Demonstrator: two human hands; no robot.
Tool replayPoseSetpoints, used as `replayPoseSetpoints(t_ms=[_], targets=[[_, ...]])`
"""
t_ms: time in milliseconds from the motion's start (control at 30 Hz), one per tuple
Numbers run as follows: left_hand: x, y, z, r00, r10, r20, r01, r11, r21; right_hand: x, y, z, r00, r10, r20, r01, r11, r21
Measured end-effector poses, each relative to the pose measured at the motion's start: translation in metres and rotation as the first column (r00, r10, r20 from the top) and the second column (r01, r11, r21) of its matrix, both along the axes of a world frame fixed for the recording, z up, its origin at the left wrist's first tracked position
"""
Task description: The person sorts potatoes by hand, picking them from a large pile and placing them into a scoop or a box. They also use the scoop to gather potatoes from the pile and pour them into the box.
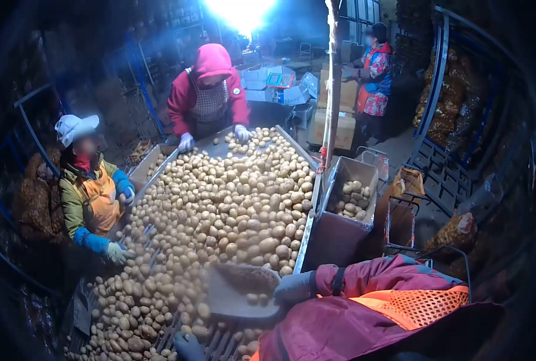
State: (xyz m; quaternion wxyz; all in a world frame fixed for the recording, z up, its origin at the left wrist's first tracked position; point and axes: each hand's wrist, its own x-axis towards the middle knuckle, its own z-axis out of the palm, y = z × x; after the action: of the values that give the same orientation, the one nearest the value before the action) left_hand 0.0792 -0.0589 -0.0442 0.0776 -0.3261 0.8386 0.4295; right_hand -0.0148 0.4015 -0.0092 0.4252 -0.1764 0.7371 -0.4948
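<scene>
My right hand (293, 289), in a grey glove, is closed on the right side of a wide grey scoop (235, 289). A few potatoes (257, 298) lie inside the scoop, which rests among the heap. My left hand (188, 347), also gloved, is at the bottom edge, partly cut off by the frame. Its fingers look apart, beside loose potatoes and the slatted part of the table. A large heap of potatoes (232, 204) covers the metal-edged sorting table (308, 237) in front of me.
A person in a pink hood (210, 99) leans over the far end; another in a white cap (90, 192) works at the left. A box of potatoes (353, 198) stands right of the upright pole (333, 90). Another person (373, 78) stands behind. Filled net sacks (448, 102) line the right.
</scene>
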Motion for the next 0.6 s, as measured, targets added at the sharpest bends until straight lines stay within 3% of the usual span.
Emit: replayPoseSetpoints(t_ms=[33,67,100,133,167,200,233,367,467,533,600], targets=[[-0.008,0.006,0.006,0.959,-0.115,-0.257,0.066,0.979,-0.191,0.003,-0.002,0.005,0.989,0.049,-0.138,-0.044,0.998,0.040],[-0.014,0.009,0.007,0.843,-0.266,-0.468,0.076,0.919,-0.386,0.006,-0.004,0.010,0.957,0.102,-0.271,-0.081,0.993,0.086],[-0.022,0.008,0.003,0.816,-0.354,-0.458,0.142,0.889,-0.435,0.008,-0.006,0.017,0.956,0.102,-0.276,-0.081,0.993,0.084],[-0.029,0.007,-0.008,0.812,-0.356,-0.463,0.139,0.888,-0.438,0.010,-0.007,0.026,0.877,0.232,-0.420,-0.181,0.971,0.158],[-0.033,0.004,-0.021,0.856,-0.408,-0.319,0.196,0.825,-0.530,0.011,-0.007,0.034,0.762,0.356,-0.541,-0.262,0.933,0.246],[-0.036,-0.001,-0.032,0.883,-0.440,-0.166,0.260,0.751,-0.607,0.013,-0.007,0.042,0.758,0.353,-0.549,-0.258,0.935,0.245],[-0.035,0.003,-0.035,0.890,-0.420,-0.177,0.207,0.717,-0.665,0.015,-0.006,0.050,0.732,0.385,-0.562,-0.275,0.922,0.273],[-0.023,0.006,-0.030,0.901,-0.368,-0.232,0.149,0.762,-0.630,0.021,-0.006,0.041,0.688,0.374,-0.622,-0.250,0.927,0.280],[-0.021,0.011,-0.005,0.899,-0.376,-0.223,0.203,0.810,-0.551,0.020,-0.007,0.032,0.622,0.408,-0.669,-0.269,0.913,0.307],[-0.026,0.016,0.013,0.926,-0.373,-0.052,0.308,0.830,-0.465,0.018,-0.011,0.022,0.634,0.397,-0.664,-0.280,0.918,0.282],[-0.036,0.022,0.012,0.936,-0.352,0.027,0.315,0.799,-0.513,0.017,-0.014,0.018,0.647,0.386,-0.657,-0.287,0.922,0.259]])
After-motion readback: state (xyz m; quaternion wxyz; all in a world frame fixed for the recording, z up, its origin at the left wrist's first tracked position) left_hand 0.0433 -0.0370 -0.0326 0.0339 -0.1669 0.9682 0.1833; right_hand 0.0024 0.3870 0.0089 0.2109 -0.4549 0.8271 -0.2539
